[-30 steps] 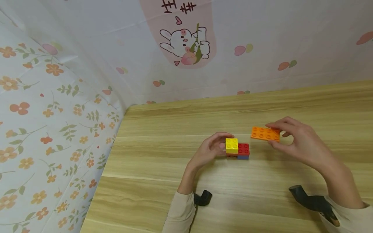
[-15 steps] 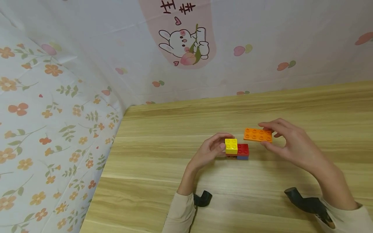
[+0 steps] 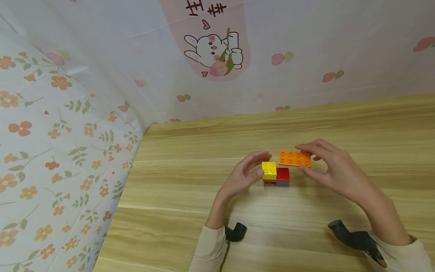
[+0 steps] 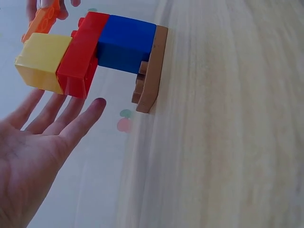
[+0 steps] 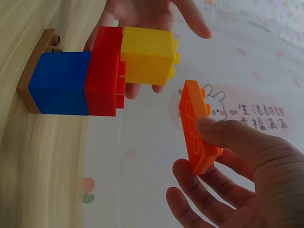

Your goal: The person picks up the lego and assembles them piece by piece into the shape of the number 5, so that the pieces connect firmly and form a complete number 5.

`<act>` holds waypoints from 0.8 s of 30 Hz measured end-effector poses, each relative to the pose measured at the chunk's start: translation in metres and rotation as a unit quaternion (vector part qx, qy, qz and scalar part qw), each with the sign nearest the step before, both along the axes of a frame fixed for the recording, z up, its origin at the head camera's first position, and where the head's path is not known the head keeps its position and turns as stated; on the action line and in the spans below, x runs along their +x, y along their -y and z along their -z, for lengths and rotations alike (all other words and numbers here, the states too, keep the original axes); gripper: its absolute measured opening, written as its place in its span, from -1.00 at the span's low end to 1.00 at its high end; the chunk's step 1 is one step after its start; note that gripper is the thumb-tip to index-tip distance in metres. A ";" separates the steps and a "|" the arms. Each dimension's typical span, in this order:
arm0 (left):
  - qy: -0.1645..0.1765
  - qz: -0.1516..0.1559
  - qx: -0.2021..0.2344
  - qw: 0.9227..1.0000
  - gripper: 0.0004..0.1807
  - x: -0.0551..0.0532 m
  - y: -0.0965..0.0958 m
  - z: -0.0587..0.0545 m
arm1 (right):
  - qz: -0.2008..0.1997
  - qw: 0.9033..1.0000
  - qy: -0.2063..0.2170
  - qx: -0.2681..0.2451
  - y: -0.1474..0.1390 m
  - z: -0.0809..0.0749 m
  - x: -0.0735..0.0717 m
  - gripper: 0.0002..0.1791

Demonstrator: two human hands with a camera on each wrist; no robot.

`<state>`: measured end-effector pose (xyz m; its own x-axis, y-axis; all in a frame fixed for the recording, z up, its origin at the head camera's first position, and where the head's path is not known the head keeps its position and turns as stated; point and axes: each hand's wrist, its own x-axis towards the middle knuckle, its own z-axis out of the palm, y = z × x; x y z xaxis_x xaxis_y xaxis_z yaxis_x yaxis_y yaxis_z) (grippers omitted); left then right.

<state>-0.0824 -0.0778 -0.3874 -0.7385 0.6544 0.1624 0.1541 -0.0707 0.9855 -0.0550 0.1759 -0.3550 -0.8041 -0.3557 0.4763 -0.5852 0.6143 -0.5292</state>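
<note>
A small stack of toy building bricks stands on the table. Its base is a flat brown brick (image 4: 154,76), with a blue brick (image 5: 59,83) on one end. A red brick (image 3: 283,174) lies over the blue one, and a yellow brick (image 3: 269,171) tops its left end. My left hand (image 3: 244,173) is beside the yellow brick with fingers extended behind the stack; the right wrist view shows its thumb apart from the yellow brick. Between thumb and fingers, my right hand (image 3: 334,166) pinches a flat orange brick (image 3: 290,159), held studs up just above and behind the red brick.
The wood-grain table (image 3: 170,162) meets a white printed cloth (image 3: 292,34) with a rabbit drawing at the back. Flowered cloth (image 3: 68,151) hangs along the left. Dark curved pieces are at both wrists, the left (image 3: 236,231) and the right (image 3: 350,235).
My right hand has carried the orange brick leftward, closer to the stack. The stack stays in place, and my left hand has barely moved beside it.
</note>
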 end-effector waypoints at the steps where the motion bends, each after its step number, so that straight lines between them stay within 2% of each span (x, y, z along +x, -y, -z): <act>1: -0.002 -0.003 0.000 1.000 -0.32 0.000 0.000 -0.001 | -0.001 1.000 0.000 -0.001 0.001 0.000 0.000 -0.38; 3: -0.009 -0.007 0.002 1.000 -0.22 0.000 0.000 -0.002 | -0.003 1.000 -0.001 -0.003 0.003 0.000 0.000 -0.37; 6: -0.014 -0.009 0.005 1.000 -0.17 0.000 0.001 -0.003 | -0.002 1.000 -0.002 -0.005 0.005 0.000 0.000 -0.34; 16: -0.026 0.000 0.016 1.000 -0.27 0.001 0.000 -0.006 | -0.019 1.000 -0.005 -0.008 0.011 0.001 0.000 -0.27; 24: -0.019 0.006 0.017 1.000 -0.38 0.001 0.000 -0.006 | -0.022 1.000 0.009 -0.009 0.018 0.005 0.000 -0.44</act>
